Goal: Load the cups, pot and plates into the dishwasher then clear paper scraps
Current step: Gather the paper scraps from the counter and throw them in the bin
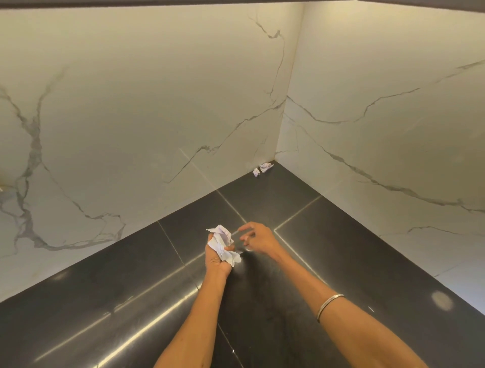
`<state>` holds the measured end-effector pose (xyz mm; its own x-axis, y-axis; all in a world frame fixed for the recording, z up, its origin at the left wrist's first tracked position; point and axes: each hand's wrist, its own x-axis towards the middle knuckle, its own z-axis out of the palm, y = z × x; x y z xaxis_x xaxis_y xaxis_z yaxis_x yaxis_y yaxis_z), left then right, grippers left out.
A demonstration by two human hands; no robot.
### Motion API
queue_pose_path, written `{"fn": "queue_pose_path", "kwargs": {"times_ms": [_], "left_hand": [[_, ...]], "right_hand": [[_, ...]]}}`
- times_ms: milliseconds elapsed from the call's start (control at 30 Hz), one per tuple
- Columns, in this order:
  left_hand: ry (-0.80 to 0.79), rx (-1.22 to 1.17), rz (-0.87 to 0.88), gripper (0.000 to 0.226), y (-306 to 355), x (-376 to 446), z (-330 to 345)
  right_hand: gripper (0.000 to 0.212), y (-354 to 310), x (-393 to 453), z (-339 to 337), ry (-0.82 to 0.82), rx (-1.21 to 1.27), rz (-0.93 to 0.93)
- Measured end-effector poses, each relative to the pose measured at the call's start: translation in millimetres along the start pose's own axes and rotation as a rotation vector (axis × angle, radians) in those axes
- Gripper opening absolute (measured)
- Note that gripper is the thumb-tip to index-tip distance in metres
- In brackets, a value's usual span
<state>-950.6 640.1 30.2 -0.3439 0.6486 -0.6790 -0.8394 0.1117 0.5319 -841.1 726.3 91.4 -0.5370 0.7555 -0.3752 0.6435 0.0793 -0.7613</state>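
My left hand point(216, 258) grips a bunch of crumpled white paper scraps point(223, 243) above the dark countertop point(105, 302). Just to its right, my right hand point(258, 237) hovers with loosely spread fingers and holds nothing; a metal bangle circles that forearm. Two more small crumpled paper scraps point(263, 168) lie in the far corner of the countertop, where the two marble walls meet. No cups, pot, plates or dishwasher are in view.
White marble-patterned walls point(157, 105) enclose the countertop at the back and on the right. A dark cabinet edge point(183, 2) runs along the top of the view. The counter surface is glossy black tile with thin seams.
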Motion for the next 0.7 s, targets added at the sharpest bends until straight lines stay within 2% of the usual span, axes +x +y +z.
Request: {"fn": "queue_pose_path", "kwargs": {"times_ms": [33, 67, 100, 133, 167, 267, 367, 533, 700], "left_hand": [[0.105, 0.196, 0.113, 0.027, 5, -1, 7], [0.127, 0.245, 0.188, 0.022, 7, 3, 9], [0.132, 0.182, 0.213, 0.02, 9, 8, 13], [0.091, -0.006, 0.15, 0.022, 11, 12, 16], [0.067, -0.079, 0.13, 0.025, 11, 12, 20], [0.022, -0.147, 0.062, 0.027, 17, 18, 36], [-0.011, -0.319, -0.019, 0.024, 24, 27, 41], [0.036, -0.263, 0.037, 0.007, 33, 39, 54], [-0.1, -0.377, 0.033, 0.011, 40, 48, 52]], "right_hand": [[0.042, 6, 5, -4, 0.049, -0.015, 0.004], [0.041, 12, 11, -8, 0.094, -0.041, -0.001], [0.039, 18, 16, -12, 0.128, -0.07, -0.003], [0.039, 23, 22, -16, 0.151, -0.088, 0.002], [0.04, 28, 29, -20, 0.166, -0.102, 0.008], [0.045, 39, 55, -30, 0.197, -0.151, 0.014], [0.05, 42, 80, -42, 0.21, -0.171, 0.039], [0.05, 42, 124, -65, 0.22, -0.179, 0.048], [0.057, 34, 165, -80, 0.262, -0.14, 0.054]]}}
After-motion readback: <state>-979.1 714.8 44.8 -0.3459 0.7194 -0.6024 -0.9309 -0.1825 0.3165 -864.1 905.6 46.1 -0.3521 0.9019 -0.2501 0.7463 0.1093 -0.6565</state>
